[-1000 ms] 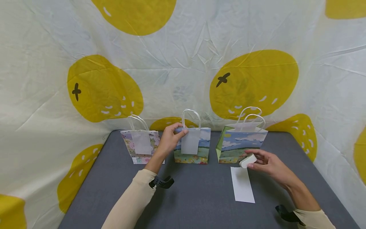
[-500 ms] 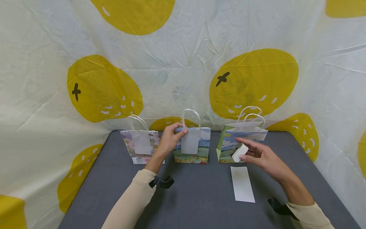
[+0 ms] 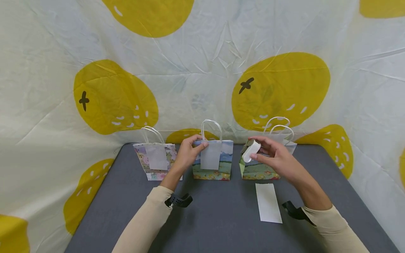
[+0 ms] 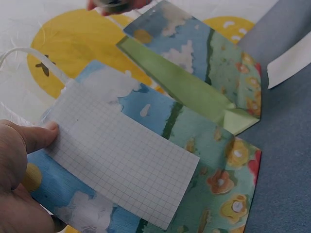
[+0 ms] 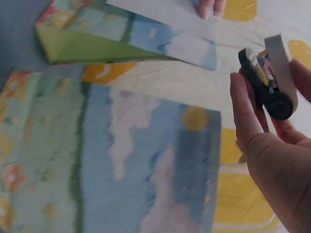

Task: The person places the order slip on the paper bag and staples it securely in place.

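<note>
In the head view, my left hand point(image 3: 188, 154) pinches a slip of grid paper point(image 3: 210, 156) against the top edge of the middle paper gift bag point(image 3: 226, 165), thumb in front. The left wrist view shows the grid slip point(image 4: 126, 155) lying flat on the bag's sky-and-meadow print. My right hand point(image 3: 278, 154) holds a small white-and-black stapler point(image 3: 251, 151) between thumb and fingers, in front of the right gift bag point(image 3: 259, 172). Seen from the right wrist, the stapler's point(image 5: 272, 80) arms are spread apart.
A floral gift bag point(image 3: 145, 154) with a white slip point(image 3: 157, 157) on its front stands at left. Another white slip point(image 3: 269, 203) lies on the grey table point(image 3: 221, 218) before the right bag. A lemon-print cloth point(image 3: 196, 95) hangs behind.
My right hand has carried the stapler up and to the left, from above the loose slip to the front of the right bag. The left hand has stayed on the middle bag.
</note>
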The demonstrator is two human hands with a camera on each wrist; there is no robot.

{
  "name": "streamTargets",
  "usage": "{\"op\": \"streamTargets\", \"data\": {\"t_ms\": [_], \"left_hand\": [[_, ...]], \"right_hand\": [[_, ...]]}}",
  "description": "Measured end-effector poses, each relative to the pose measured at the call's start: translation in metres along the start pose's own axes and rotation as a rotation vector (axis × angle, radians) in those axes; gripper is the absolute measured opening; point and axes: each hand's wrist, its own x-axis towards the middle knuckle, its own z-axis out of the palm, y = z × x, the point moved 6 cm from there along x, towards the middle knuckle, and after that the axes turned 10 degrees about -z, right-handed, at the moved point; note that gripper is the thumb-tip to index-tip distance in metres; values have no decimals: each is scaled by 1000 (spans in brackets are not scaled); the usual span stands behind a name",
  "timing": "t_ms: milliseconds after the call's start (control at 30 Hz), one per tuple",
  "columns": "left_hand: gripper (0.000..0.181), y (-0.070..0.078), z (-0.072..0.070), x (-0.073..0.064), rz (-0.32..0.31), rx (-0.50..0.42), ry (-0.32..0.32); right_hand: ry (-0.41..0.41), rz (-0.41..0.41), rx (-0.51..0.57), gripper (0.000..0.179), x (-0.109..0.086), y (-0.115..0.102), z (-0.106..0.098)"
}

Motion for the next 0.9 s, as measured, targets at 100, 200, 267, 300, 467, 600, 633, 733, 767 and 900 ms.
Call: {"op": "streamTargets", "data": {"t_ms": [100,200,267,300,467,600,633,733,767,900], "left_hand": [[16,0,0,0,0,-4,-2],[16,0,0,1,-3,-10,-3],[16,0,0,2,-3,-13,-5],[17,1,0,2,-3,-14,-6],[17,2,0,2,-1,-11,-2],[16,2,1,2,-1,-9,-1],[16,3,1,2,-2,-12,-1],[18,2,1,2,-1,-19,-6],[18,2,1,2,0,-19,-6],[17,1,2,2,3,-14,-8]], "right_hand": [[20,-2,-33,56,13,-8,3],[54,1,-57,56,27,-15,5],[86,1,-71,56,36,-19,6],[103,1,-74,56,40,-20,6],[162,21,-96,59,60,-25,6],[191,15,-52,57,77,-21,7],[196,14,-31,56,81,-18,8],[198,12,47,54,93,-12,12],[196,15,68,54,97,-9,13],[162,33,125,55,110,-2,21]]}}
